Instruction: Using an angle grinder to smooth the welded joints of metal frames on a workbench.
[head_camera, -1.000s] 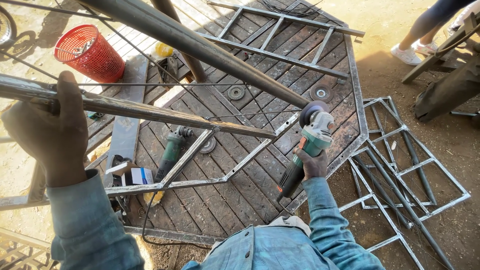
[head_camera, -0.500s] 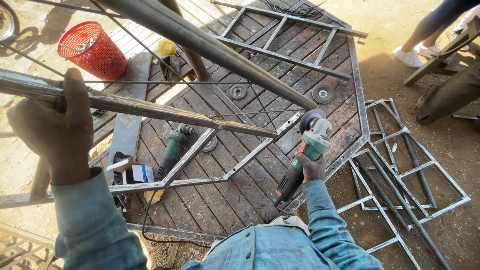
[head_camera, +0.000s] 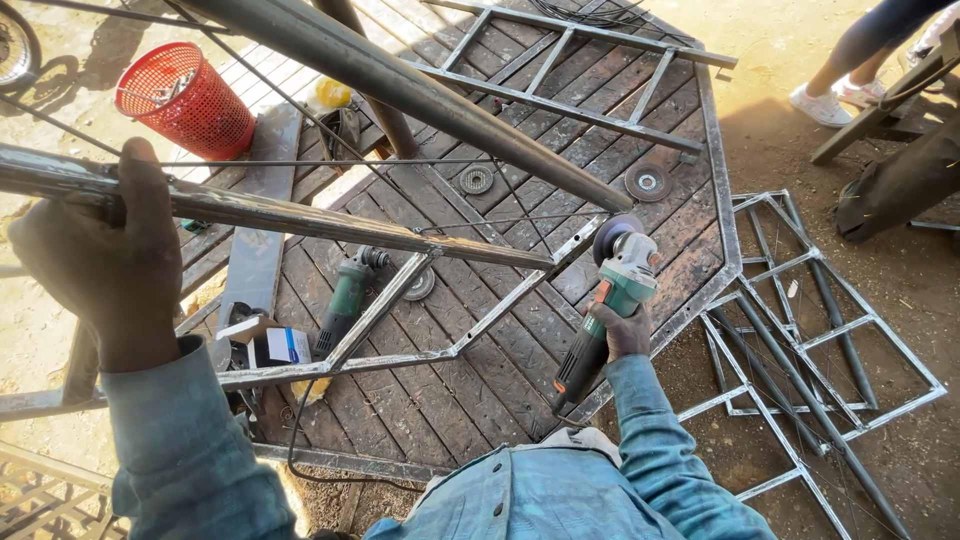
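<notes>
While the left hand (head_camera: 105, 255) grips rusty tubing (head_camera: 300, 215), the right hand (head_camera: 622, 330) holds a grinder (head_camera: 615, 290) (green-bodied).

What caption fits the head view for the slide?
Seen from above: left hand grips a steel bar while right hand holds a green angle grinder at the bar's end, over an octagonal platform.

Rusty matt steel bar (head_camera: 300, 215); green plastic grinder (head_camera: 612, 300); weathered wood platform (head_camera: 480, 360).

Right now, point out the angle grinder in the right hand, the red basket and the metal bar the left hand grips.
angle grinder (head_camera: 622, 285), head view, green body.
red basket (head_camera: 190, 105), head view, mesh wall.
metal bar (head_camera: 330, 225), head view, bare middle stretch.
</notes>
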